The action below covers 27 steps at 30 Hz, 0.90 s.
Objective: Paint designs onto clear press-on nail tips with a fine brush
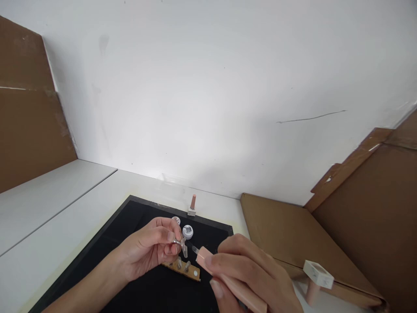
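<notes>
My left hand [156,241] pinches a small metallic holder bearing a clear piece like a false nail tip [184,248]. In my right hand [250,274] is a nail polish brush [228,282] with a long pink handle, its tip pointing left. The bristle end sits close to the clear piece; I cannot tell whether they touch. Just below my left hand, a wooden strip [185,269] carries several small clear pieces and a white dot at its right end. Behind the fingers stand a small round white jar [187,231] and a second round pot [176,220], partly hidden.
A black mat [130,226] with a raised rim lies on the white table [94,191]. At its far edge stands a pink-capped bottle [193,206] with a white base. To the right are a flat cardboard box [286,230] and a white block [318,274] over a pink stem.
</notes>
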### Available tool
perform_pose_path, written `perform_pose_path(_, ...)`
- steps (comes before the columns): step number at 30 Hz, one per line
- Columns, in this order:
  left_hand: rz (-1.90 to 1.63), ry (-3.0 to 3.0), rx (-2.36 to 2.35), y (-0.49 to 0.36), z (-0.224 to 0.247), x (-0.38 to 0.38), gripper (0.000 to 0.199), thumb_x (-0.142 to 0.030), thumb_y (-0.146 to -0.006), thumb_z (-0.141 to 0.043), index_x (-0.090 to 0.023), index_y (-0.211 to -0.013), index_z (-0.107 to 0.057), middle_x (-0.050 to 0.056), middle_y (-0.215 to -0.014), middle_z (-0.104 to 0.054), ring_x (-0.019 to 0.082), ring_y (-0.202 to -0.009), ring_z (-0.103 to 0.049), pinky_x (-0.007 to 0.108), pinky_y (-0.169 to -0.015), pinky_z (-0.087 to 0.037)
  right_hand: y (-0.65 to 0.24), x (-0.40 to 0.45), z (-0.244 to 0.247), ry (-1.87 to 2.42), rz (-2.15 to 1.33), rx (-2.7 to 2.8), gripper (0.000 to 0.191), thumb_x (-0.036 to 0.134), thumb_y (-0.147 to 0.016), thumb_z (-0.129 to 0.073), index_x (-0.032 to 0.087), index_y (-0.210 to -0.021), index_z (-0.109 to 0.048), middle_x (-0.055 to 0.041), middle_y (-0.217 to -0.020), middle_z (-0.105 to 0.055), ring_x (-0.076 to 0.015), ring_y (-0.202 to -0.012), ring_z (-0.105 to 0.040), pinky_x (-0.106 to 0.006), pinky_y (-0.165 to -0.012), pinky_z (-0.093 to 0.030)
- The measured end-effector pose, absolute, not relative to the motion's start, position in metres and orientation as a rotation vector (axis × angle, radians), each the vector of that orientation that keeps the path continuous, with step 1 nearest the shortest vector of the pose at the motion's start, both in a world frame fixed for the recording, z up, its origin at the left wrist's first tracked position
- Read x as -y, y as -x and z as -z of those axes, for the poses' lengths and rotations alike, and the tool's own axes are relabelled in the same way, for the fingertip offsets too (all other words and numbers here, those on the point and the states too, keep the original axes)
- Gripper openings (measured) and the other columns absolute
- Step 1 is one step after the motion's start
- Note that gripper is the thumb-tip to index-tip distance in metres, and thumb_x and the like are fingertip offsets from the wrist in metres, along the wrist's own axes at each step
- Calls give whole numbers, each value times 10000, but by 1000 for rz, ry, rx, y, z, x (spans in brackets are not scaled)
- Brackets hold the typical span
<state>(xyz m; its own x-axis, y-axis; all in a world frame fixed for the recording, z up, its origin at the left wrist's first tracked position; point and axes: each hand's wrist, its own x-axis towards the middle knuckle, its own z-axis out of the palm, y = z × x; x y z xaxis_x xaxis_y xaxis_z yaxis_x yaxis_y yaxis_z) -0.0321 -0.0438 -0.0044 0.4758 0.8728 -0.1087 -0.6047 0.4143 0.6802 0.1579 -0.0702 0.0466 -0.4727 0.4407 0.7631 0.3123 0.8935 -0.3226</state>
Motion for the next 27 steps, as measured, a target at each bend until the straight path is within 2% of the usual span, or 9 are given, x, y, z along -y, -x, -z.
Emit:
perform_pose_path(22, -1020, -589, -398, 29, 1, 44, 67, -117, -581, -758, -102, -548, -702, 16, -482, -599, 22, -401, -407, 125, -412, -263, -158, 67, -42, 526, -246, 2162, 277, 16, -780, -497, 205, -967, -575, 1, -715, -522, -104, -558, -503, -220, -466, -409)
perform_pose_path(27, -1028, -585, -380, 28, -1, 44, 81, -116, -583, -762, -101, -536, -698, 6, -463, -580, 13, -387, -373, 127, -405, -255, -158, 70, -42, 563, -275, 2165, 264, 6, -777, -480, 209, -919, -572, 9, -701, -517, -99, -540, -488, -226, -478, -401)
